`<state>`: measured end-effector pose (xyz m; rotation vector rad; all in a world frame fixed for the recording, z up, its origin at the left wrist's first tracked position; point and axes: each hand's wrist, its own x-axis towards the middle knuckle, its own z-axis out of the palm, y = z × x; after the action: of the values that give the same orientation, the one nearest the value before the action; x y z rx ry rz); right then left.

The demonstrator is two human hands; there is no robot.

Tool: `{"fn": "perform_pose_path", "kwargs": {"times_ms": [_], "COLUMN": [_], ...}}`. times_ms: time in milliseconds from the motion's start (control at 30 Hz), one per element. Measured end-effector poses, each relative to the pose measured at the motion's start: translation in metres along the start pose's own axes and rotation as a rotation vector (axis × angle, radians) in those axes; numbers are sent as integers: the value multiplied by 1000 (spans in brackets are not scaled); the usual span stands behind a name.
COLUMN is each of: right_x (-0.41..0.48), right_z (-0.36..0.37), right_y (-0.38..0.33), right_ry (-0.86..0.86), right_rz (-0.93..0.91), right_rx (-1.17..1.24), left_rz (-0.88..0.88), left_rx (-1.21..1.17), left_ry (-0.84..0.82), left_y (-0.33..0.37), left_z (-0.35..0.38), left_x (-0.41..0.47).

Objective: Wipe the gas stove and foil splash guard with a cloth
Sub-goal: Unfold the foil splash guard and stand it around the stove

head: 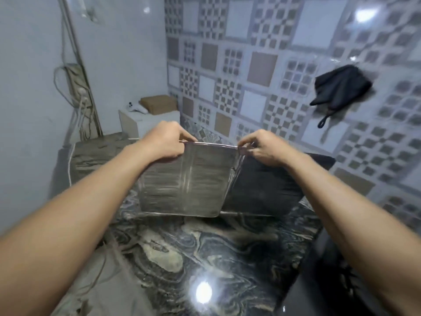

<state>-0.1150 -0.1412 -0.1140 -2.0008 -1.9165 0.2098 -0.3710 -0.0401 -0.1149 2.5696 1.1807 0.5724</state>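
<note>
Hid the top corners of the foil splash guard under the left hand and right hand. Blurred throughout. Cropped the gas stove at the lower right edge. Covered both arms' elbows beyond the bottom edge.

No legible text anywhere.

The foil splash guard you see at the centre of the frame is thin, shiny metal with streaky, brushed-looking smears. The marbled countertop below is polished stone, glossy enough to mirror a lamp. At upper right, the patterned wall tiles look glazed; the black cloth hanging there is matt.
</note>
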Motion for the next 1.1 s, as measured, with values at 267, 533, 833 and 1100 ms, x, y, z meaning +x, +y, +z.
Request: {"fn": "perform_pose_path", "kwargs": {"times_ms": [267, 533, 833, 1100], "right_x": [10, 15, 11, 12], "right_z": [14, 9, 5, 7], "right_y": [-3, 9, 2, 4], "right_ry": [17, 53, -1, 3], "right_rz": [106, 161, 137, 89], "right_rx": [-70, -64, 1, 107], "left_rz": [38, -97, -654, -695], "left_rx": [27, -61, -737, -851], "left_ry": [84, 368, 416, 408], "left_y": [-4, 17, 49, 51], "left_z": [26, 58, 80, 88], "left_x": [28, 41, 37, 37]}}
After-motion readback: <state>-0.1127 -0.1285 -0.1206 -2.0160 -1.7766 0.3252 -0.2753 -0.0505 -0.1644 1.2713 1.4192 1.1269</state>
